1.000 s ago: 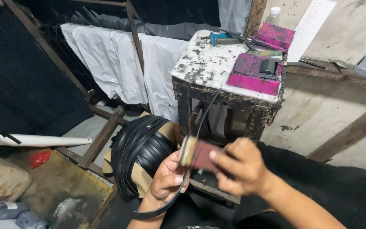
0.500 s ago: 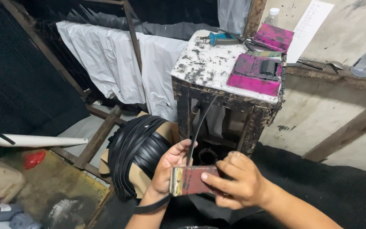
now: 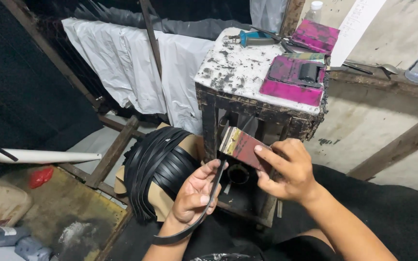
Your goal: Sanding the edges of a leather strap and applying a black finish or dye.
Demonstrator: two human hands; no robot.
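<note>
The fingers of the left hand (image 3: 195, 193) are curled loosely, half open, around a thin black strip (image 3: 204, 208) that runs across the palm and curves down past the wrist in a long arc. The thumb rests against the strip near its upper end. The right hand (image 3: 286, 169) grips a flat reddish block (image 3: 242, 145), thumb on its near face and fingers wrapped behind, holding it tilted just above the left fingertips; the top of the strip meets the block's lower edge.

Both hands sit directly in front of the stained wooden stand (image 3: 247, 87). On top of the stand, toward its right, lies a pink ink pad (image 3: 291, 79) with a dark roller on it, and at the back edge a tool with a blue handle (image 3: 252, 38). To the left of the stand, low down, a bundle of black strips (image 3: 158, 169) is draped over brown cardboard. Behind the stand's left side hangs a white plastic sheet (image 3: 122, 63).
</note>
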